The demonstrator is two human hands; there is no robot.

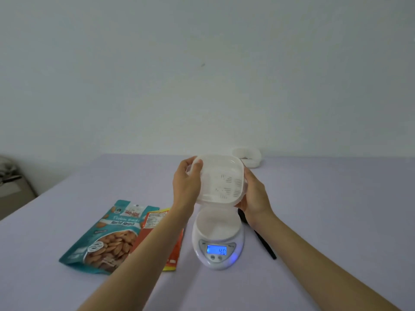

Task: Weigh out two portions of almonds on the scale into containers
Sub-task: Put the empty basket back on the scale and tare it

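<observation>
I have both hands on a white plastic container (219, 179), lifted above the scale (218, 240) and tipped so its open mouth faces me; the left hand (187, 186) wraps the left rim with the thumb hooked over the edge, the right hand (253, 194) cups the lower right corner from behind. It looks empty, with only moulded slots showing in its base. The scale's bowl sits empty beneath, and its lit display already reads something other than zero (it looks like 40, though the digits are small). That is my main worry: if I set the container down and pour without taring, each portion will be off by whatever is already registered. The almond bag (105, 237) lies flat to the left, well apart from the scale, partly overlapping an orange packet (155, 218). A black utensil (262, 239) lies just right of the scale; a careless lowering of my right wrist could knock it. Another white container (248, 157) sits at the table's (336, 209) far edge.
</observation>
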